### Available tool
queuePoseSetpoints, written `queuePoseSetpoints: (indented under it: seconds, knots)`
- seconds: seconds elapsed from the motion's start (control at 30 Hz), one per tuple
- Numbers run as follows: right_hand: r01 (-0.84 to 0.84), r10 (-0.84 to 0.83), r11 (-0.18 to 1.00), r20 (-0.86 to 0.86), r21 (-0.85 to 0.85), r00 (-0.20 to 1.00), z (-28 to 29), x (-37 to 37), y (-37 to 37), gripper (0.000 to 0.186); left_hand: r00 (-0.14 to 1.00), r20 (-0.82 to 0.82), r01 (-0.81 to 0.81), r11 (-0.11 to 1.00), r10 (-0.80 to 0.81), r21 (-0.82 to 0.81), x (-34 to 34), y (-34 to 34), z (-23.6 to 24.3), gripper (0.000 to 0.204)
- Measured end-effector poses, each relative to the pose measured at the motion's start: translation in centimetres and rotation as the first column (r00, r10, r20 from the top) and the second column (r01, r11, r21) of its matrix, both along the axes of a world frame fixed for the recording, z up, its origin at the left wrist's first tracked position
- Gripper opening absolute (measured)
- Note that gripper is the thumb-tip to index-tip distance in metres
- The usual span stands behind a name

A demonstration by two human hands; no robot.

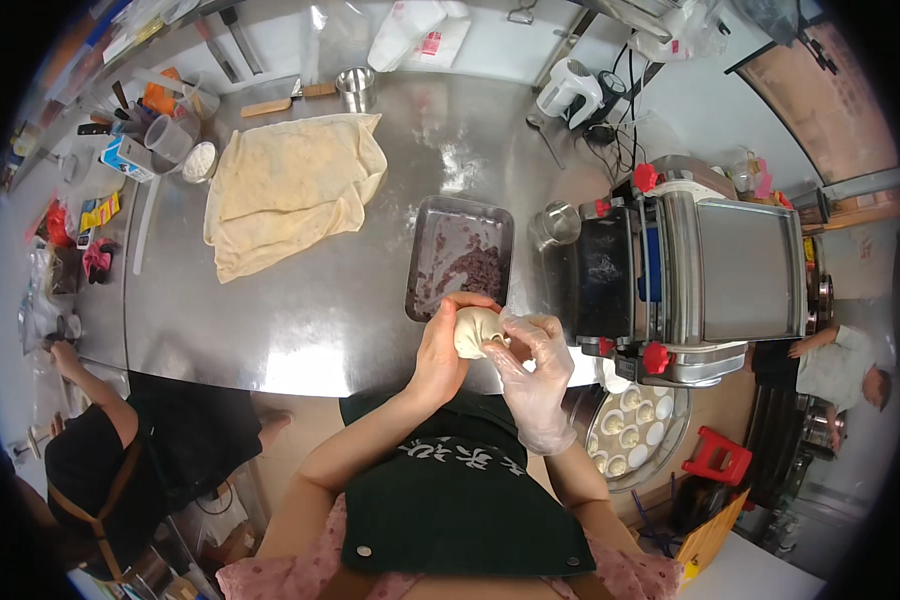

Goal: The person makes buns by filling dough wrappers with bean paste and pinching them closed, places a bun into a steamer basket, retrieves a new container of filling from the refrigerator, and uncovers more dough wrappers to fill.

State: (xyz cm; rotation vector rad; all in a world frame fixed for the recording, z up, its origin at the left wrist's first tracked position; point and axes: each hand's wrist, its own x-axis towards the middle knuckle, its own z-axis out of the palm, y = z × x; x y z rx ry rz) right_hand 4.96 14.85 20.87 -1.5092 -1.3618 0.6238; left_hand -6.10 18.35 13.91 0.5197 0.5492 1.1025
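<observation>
My bare left hand [438,358] is closed around a pale dough bun [473,325] with pleats gathered on its right side. My right hand [538,368], in a clear plastic glove, pinches those pleats. Just beyond my hands lies a metal tray [417,240] with purple, crumbly filling [478,265] spread across its bottom. A pale cloth [290,185] lies rumpled on the left of the steel counter [250,340].
A roller machine [735,265] with red knobs fills the right, beside a metal cup [560,222]. A round steamer [662,450] with several buns sits below it. A mixer [565,88] and containers [170,135] line the back. Co-workers are at left [90,460] and right [840,365].
</observation>
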Motion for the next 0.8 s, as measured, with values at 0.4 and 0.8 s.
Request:
queuePoseSetpoints:
  seconds: [0.4, 0.8]
  knots:
    - [-0.263, 0.229, 0.961, 0.286, 0.088, 0.931, 0.4, 2.1, -0.6, 0.037, 0.97, -0.072, 0.218, 0.961, -0.233, -0.171, -1.1, 1.3, 1.5, 0.055]
    - [-0.79, 0.699, 0.613, 0.462, 0.007, 0.547, 4.2, 5.0, 0.3, 0.033, 0.435, -0.212, 0.886, 0.458, -0.875, -0.075, -1.9, 6.2, 4.9, 0.075]
